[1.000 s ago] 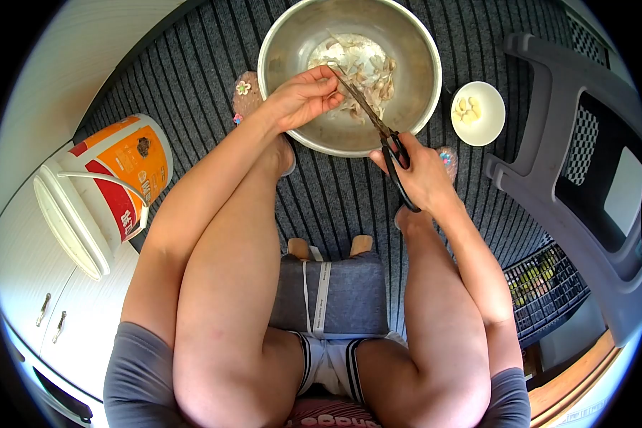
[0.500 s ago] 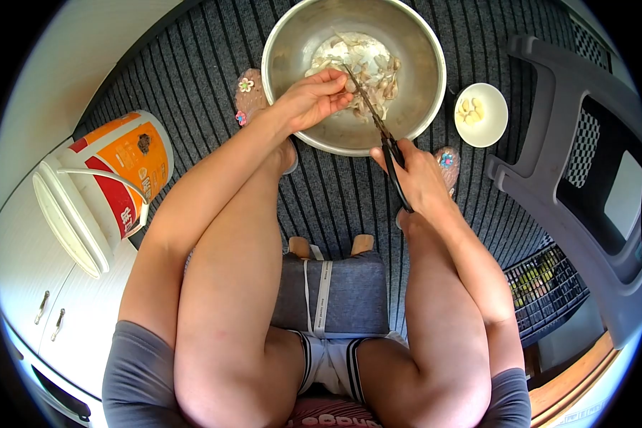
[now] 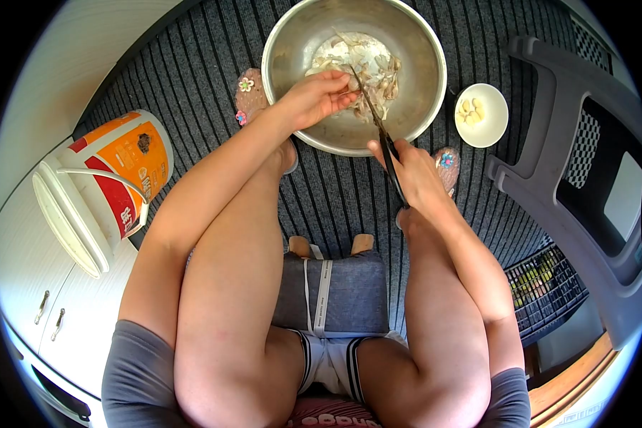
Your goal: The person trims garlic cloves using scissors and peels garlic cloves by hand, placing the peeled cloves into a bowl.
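Note:
Over the large metal basin (image 3: 417,118), my left hand (image 3: 319,100) pinches a small pale piece that looks like a garlic clove (image 3: 353,83), partly hidden by the fingers. My right hand (image 3: 419,175) grips a pair of dark scissors (image 3: 378,121) by the handles. Their blades point up and to the left, with the tips right beside the left fingertips. On the basin's bottom lie papery garlic skins and cloves (image 3: 385,80) in a loose pile. Several peeled cloves (image 3: 471,111) sit in a white bowl (image 3: 498,128) to the right of the basin.
A grey plastic stool (image 3: 542,135) stands at the right, with a black basket (image 3: 542,296) below it. At the left is an orange and white bucket (image 3: 132,164) beside white cabinet doors (image 3: 36,285). My slippered feet flank the basin on the striped mat (image 3: 207,64).
The scissors have turned slightly and their handles look closer together. Their tips have shifted a little to the right. My left hand has barely moved.

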Available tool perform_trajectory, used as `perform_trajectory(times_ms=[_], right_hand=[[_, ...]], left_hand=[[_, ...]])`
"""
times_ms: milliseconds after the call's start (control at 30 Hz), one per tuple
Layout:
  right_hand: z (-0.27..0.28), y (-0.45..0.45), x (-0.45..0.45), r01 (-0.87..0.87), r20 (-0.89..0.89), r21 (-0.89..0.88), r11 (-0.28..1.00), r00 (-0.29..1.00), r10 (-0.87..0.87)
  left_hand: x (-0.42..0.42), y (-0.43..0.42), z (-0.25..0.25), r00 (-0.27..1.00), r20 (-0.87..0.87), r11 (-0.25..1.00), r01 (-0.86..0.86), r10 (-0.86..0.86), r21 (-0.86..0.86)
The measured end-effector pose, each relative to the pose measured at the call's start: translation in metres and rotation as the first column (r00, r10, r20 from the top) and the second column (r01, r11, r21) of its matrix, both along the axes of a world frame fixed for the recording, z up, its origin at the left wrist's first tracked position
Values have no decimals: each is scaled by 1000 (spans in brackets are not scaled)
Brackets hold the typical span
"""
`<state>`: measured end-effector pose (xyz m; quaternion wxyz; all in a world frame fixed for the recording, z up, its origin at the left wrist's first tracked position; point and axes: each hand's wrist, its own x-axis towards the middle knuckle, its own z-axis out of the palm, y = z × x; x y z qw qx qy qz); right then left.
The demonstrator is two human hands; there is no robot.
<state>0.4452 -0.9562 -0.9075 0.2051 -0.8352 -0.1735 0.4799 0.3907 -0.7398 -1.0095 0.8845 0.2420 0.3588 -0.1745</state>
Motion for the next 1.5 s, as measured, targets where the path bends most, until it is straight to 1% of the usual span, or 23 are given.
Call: perform_trajectory(times_ms=[67, 100, 167, 200, 300, 400, 467, 567, 667, 700, 767, 800, 867, 900, 967, 1000, 1100, 1200, 1300, 1400, 1433, 1467, 1500], right_hand=[[0, 2, 2, 53, -50, 27, 998, 997, -51], [1, 1, 1, 63, -56, 26, 998, 997, -61], [1, 1, 2, 81, -66, 25, 996, 995, -79], [0, 1, 2, 88, -79, 32, 996, 993, -86], [-2, -1, 0, 113, -113, 48, 992, 988, -107], [-1, -1, -3, 128, -126, 57, 990, 985, -120], [-3, -1, -2, 121, -115, 60, 991, 987, -113], [18, 11, 9, 112, -312, -70, 991, 941, -129], [-1, 3, 1, 73, -207, -17, 997, 975, -75], [-6, 1, 0, 98, -166, -11, 995, 981, -99], [-13, -2, 2, 146, -83, 4, 989, 986, -145], [-10, -1, 6, 92, 42, -5, 996, 995, -91], [-1, 3, 18, -13, 285, -42, 999, 958, 25], [-2, 2, 21, -64, 344, -76, 995, 935, 86], [-6, 1, 29, -154, 452, -153, 976, 868, 207], [-7, 0, 30, -218, 534, -173, 961, 799, 277], [-15, 0, 29, -246, 657, -159, 956, 697, 289], [-15, 3, 30, -263, 655, -184, 947, 686, 318], [-23, 0, 32, -318, 696, -222, 922, 611, 379], [-15, 1, 34, -330, 747, -104, 938, 597, 293], [-13, 4, 35, -311, 722, 78, 947, 673, 162], [-13, 9, 35, -274, 669, 256, 927, 742, 35], [-11, 15, 34, -221, 591, 424, 878, 802, -84]], left_hand=[[9, -8, 18, 993, 33, 961, 102, -114, 256], [11, -12, 22, 984, 37, 914, 147, -173, 379], [11, -13, 21, 958, 44, 802, 210, -282, 559], [11, -14, 19, 941, 41, 732, 232, -335, 641], [10, -20, 13, 918, -20, 587, 270, -396, 763], [6, -23, 8, 920, -6, 582, 252, -391, 773], [4, -22, 5, 927, 17, 611, 232, -374, 757], [4, -22, 4, 934, 33, 640, 218, -355, 737], [8, -19, 7, 934, 34, 673, 232, -357, 702], [10, -18, 11, 933, 34, 686, 240, -359, 687], [12, -12, 19, 953, 30, 778, 229, -303, 585], [11, -9, 21, 961, 25, 819, 220, -274, 531], [7, -5, 23, 963, 74, 868, 199, -260, 455], [6, -4, 24, 963, 98, 889, 190, -251, 416], [4, -1, 26, 970, 77, 906, 184, -229, 382], [2, 0, 26, 973, 66, 914, 181, -219, 364], [1, 4, 23, 964, 135, 937, 179, -228, 300], [3, 4, 28, 945, 192, 947, 217, -265, 237], [6, 2, 33, 917, 215, 931, 290, -337, 223], [7, -2, 40, 913, 219, 930, 301, -345, 210], [8, -4, 43, 909, 225, 926, 299, -350, 231], [9, -7, 46, 905, 232, 921, 297, -356, 252], [9, -9, 46, 901, 239, 916, 295, -362, 273]])
